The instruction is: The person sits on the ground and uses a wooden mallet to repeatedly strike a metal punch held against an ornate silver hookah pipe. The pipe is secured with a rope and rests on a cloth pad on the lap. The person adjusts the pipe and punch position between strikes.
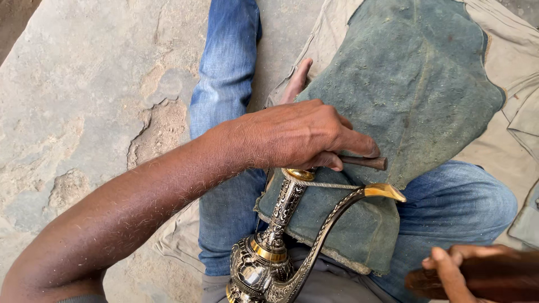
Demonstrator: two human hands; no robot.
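Hand on tool above brass ewer

Left hand gripping punch — brass ewer, right hand

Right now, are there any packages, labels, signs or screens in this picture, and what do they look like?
None show in this view.
What is there instead: an engraved brass ewer with a long curved spout, lying on a green cloth over the person's lap.
The left hand grips a dark rod-like tool at the ewer's neck.
The right hand holds a dark wooden handle.
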